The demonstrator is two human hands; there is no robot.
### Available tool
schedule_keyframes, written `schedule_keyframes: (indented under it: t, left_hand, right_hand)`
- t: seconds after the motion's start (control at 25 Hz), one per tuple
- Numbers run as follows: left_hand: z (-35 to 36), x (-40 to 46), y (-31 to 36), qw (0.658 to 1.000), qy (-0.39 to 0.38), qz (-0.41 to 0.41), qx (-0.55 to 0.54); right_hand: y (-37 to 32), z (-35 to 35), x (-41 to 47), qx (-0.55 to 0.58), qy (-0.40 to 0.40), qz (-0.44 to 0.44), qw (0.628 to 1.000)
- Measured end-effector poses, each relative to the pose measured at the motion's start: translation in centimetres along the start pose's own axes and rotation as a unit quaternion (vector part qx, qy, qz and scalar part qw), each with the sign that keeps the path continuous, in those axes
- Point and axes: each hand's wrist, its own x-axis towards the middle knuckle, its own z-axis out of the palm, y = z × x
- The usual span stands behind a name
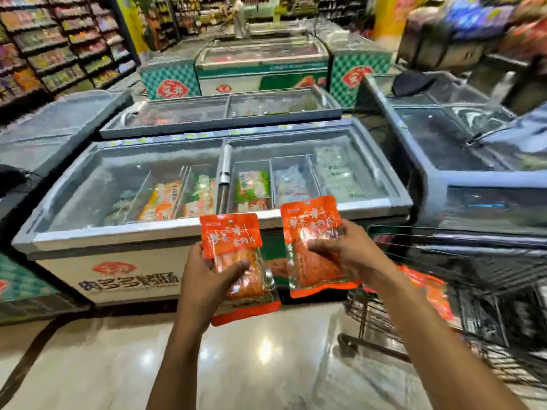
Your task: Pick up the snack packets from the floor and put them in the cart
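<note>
Two orange snack packets with clear lower windows are held up in front of a chest freezer. My left hand [207, 279] grips the left packet [233, 247], thumb across its front. My right hand [346, 250] grips the right packet [313, 232] from its right side, fingers curled over the front. The black wire cart [473, 291] stands at the right, just beyond my right hand. Inside the cart lies at least one more orange packet [429, 294]. No packet shows on the visible floor.
A glass-topped chest freezer [118, 232] with frozen goods stands straight ahead, more freezers behind and on both sides. Shelves of goods line the far left. Shiny beige floor [251, 365] lies beneath my arms.
</note>
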Motion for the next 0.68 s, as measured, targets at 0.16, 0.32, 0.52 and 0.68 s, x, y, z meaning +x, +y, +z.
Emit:
schedule_keyframes:
  t: [0.16,0.32,0.52,0.68]
  left_hand:
    - [11.0,5.4,1.0,0.996,-0.088,0.029,0.017]
    - [21.6,9.1,2.3,0.985,-0.168,0.036,0.023]
    - [36.3,10.5,3.0,0.953,-0.299,0.024,0.043]
    - [48.5,9.4,2.2,0.938,-0.342,0.029,0.053]
  right_hand:
    - [1.3,-9.6,2.3,0.001,0.080,0.012,0.997]
    - [2.0,-18.4,3.4,0.005,0.139,0.022,0.990]
    - [5.6,-31.3,2.2,0.077,0.233,0.073,0.967]
    - [9.3,-42.5,1.3,0.116,0.306,0.099,0.940]
